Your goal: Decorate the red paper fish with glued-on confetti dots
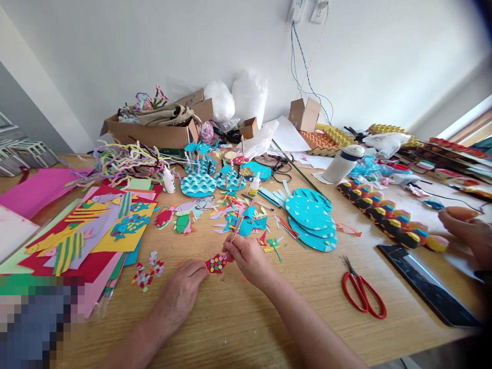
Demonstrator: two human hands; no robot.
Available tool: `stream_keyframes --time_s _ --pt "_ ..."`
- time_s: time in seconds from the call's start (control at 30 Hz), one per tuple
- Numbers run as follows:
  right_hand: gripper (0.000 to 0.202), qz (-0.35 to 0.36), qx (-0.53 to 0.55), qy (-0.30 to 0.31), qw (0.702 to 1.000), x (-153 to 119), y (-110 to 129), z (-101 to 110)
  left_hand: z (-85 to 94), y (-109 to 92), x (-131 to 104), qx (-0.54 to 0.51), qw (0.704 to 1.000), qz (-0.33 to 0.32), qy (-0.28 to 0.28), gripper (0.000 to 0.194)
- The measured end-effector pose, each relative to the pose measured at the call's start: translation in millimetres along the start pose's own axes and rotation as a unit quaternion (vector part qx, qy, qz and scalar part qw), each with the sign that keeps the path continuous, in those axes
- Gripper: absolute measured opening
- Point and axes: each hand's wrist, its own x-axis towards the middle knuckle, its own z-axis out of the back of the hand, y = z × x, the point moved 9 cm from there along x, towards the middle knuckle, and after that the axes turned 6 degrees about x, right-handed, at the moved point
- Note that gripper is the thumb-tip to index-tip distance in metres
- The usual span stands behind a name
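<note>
A small red paper fish (pixel 217 263) covered with coloured dots lies between my two hands, just above the wooden table (pixel 230 328). The fingertips of my left hand (pixel 182 287) pinch its left end. Closed around a thin wooden stick (pixel 238 227), my right hand (pixel 249 259) is at the fish's right end; the stick's lower tip is hidden by the fingers. Left of the fish is a small pile of dotted paper scraps (pixel 148 271). Beyond my hands lie several cut paper fish (pixel 184 218) and loose coloured paper clippings (pixel 230 210).
Red-handled scissors (pixel 361 294) and a black phone-like slab (pixel 425 284) lie on the right. Blue paper discs (pixel 311 212) are stacked mid-right. Coloured paper sheets (pixel 103 261) spread left. Glue bottles (pixel 168 180) stand farther back. Another person's hand (pixel 467 230) is at the right edge.
</note>
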Motion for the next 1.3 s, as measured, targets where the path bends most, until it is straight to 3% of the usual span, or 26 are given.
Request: stream_keyframes --time_s 0.2,0.57,1.3 --pt "0.023 -0.014 0.028 -0.042 0.999 -0.1 -1.2 9.9 3.2 -0.1 -2.4 0.011 0.999 -0.016 -0.036 0.033" --pt "0.02 -0.013 -0.004 -0.012 1.0 -2.0 0.5 1.0 4.6 0.0 -2.7 0.019 0.999 -0.014 -0.038 0.036" --pt "0.022 -0.002 -0.022 -0.031 0.999 -2.6 1.5 1.7 6.2 -0.9 -2.1 0.012 0.999 -0.01 -0.045 0.036"
